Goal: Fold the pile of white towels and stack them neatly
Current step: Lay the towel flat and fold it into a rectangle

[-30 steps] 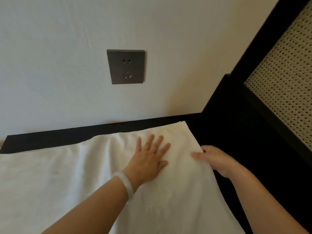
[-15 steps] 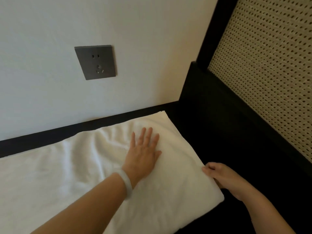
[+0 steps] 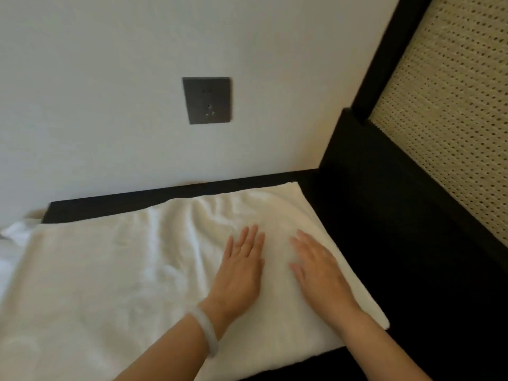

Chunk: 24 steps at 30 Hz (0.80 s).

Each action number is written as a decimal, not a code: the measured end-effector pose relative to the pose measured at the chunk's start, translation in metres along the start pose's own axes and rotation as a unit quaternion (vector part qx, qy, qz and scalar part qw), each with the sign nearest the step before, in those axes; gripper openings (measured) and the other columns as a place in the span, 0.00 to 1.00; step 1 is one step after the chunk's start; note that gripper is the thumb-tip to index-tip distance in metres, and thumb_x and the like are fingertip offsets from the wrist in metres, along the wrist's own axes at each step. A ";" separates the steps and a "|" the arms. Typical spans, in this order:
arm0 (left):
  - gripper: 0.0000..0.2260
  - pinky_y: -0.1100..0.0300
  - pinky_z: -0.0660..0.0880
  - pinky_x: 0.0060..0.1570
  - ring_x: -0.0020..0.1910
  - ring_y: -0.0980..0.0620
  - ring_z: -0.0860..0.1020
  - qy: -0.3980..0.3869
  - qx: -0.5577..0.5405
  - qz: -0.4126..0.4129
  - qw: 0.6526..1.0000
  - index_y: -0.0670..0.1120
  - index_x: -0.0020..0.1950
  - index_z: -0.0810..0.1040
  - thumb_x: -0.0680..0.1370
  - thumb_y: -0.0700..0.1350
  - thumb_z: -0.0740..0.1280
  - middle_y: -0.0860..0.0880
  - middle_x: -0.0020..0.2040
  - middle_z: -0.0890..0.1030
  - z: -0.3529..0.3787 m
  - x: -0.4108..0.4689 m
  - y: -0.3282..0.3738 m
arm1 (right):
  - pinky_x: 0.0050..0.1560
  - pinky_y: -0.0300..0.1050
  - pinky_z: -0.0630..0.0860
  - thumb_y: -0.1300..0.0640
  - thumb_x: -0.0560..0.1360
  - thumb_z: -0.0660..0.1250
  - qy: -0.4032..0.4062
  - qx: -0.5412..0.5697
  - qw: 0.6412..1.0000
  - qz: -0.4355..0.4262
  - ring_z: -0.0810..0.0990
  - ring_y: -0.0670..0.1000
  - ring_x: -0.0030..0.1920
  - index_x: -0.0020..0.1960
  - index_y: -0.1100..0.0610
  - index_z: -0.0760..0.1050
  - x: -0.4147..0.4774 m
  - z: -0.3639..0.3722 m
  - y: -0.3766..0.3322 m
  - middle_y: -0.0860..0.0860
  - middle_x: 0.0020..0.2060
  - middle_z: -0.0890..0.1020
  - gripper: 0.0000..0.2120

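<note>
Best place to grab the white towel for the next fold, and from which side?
Probably the right-hand edge of the white towel, pinched at its near corner, coming from the right: that edge lies free on the dark surface, while the far edge runs close to the wall.

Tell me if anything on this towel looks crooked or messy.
The towel is not smooth: creases bunch across its middle, just left of and beyond the left hand. That hand and the right hand lie flat on its smoother right end. No stain or tear shows.
</note>
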<state>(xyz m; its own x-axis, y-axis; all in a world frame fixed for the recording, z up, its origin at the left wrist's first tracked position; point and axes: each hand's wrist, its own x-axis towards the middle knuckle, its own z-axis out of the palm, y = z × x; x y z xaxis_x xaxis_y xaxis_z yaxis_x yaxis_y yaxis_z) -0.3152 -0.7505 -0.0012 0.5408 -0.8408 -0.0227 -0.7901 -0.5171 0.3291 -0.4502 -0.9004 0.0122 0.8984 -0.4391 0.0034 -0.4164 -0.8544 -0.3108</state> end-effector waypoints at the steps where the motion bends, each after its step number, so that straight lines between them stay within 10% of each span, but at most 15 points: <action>1: 0.32 0.52 0.40 0.77 0.80 0.47 0.46 0.039 0.005 -0.037 0.999 0.45 0.81 0.52 0.79 0.54 0.37 0.46 0.81 0.48 -0.003 -0.016 -0.012 | 0.78 0.43 0.45 0.44 0.83 0.50 -0.058 -0.013 0.998 -0.030 0.48 0.44 0.79 0.80 0.45 0.47 0.008 0.008 -0.002 0.41 0.78 0.46 0.27; 4: 0.26 0.49 0.49 0.73 0.75 0.41 0.65 0.100 0.046 -0.129 0.986 0.39 0.74 0.69 0.82 0.52 0.50 0.39 0.74 0.68 -0.003 -0.063 -0.066 | 0.79 0.45 0.44 0.38 0.81 0.42 -0.070 -0.060 0.992 0.084 0.46 0.47 0.80 0.81 0.48 0.43 0.028 0.019 0.022 0.45 0.80 0.44 0.32; 7: 0.28 0.48 0.47 0.74 0.76 0.46 0.60 0.066 0.061 -0.158 0.983 0.43 0.75 0.69 0.84 0.57 0.45 0.43 0.76 0.67 -0.008 -0.099 -0.099 | 0.79 0.49 0.49 0.41 0.83 0.45 -0.073 -0.141 0.976 0.146 0.53 0.53 0.80 0.81 0.58 0.50 0.055 -0.002 0.010 0.54 0.80 0.55 0.32; 14: 0.30 0.46 0.53 0.72 0.77 0.43 0.61 0.039 0.090 -0.174 0.980 0.45 0.79 0.61 0.83 0.61 0.46 0.44 0.78 0.62 -0.015 -0.101 -0.121 | 0.76 0.54 0.42 0.33 0.77 0.36 -0.077 -0.110 0.967 -0.218 0.49 0.45 0.78 0.80 0.49 0.56 0.117 0.038 -0.102 0.48 0.79 0.57 0.37; 20: 0.29 0.33 0.55 0.70 0.78 0.43 0.60 0.030 0.110 -0.250 0.961 0.56 0.78 0.62 0.81 0.65 0.45 0.50 0.79 0.61 -0.021 -0.109 -0.162 | 0.78 0.61 0.42 0.38 0.82 0.45 -0.100 -0.137 0.983 0.076 0.43 0.49 0.80 0.82 0.48 0.47 0.204 0.015 0.003 0.48 0.81 0.46 0.31; 24: 0.27 0.35 0.54 0.69 0.78 0.41 0.58 0.045 0.092 -0.216 0.971 0.53 0.78 0.63 0.81 0.61 0.50 0.48 0.79 0.62 -0.019 -0.085 -0.154 | 0.77 0.51 0.43 0.41 0.82 0.47 -0.056 -0.096 0.979 -0.172 0.55 0.50 0.79 0.78 0.53 0.63 0.184 0.023 -0.027 0.51 0.78 0.60 0.29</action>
<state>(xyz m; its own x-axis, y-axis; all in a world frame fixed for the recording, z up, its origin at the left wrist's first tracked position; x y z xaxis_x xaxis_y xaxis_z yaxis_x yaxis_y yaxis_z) -0.2340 -0.5966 -0.0320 0.8501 -0.5254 -0.0352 -0.5170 -0.8455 0.1333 -0.2702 -0.9515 -0.0008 0.9952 -0.0927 -0.0302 -0.0957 -0.9875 -0.1251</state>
